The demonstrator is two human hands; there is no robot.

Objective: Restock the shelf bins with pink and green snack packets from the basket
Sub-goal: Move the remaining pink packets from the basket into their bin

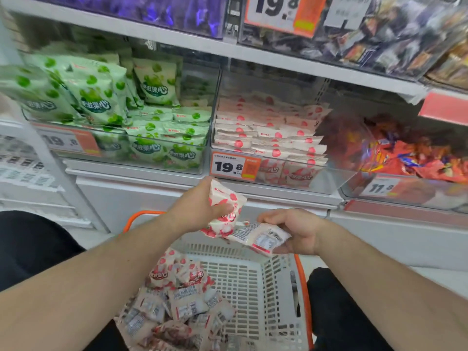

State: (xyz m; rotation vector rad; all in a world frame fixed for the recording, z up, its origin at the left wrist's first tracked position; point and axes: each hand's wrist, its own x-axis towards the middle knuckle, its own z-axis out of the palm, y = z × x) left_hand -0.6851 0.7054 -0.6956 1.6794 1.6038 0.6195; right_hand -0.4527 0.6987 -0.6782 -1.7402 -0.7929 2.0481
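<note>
Left hand (202, 203) grips pink packet (224, 211) — above basket (255, 282).

White metal shelving (177, 45) fills a shop aisle, orange price tags (235, 166) at centre, a clear bin of red-wrapped sweets (405, 158) at three o'clock and purple packs (141, 8) at eleven o'clock.

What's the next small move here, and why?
Probably lift the left hand with its pink packet up into the pink bin directly above. Both hands already hold pink packets over the basket; the right hand grips one back-side up, and that bin has room on top.
</note>
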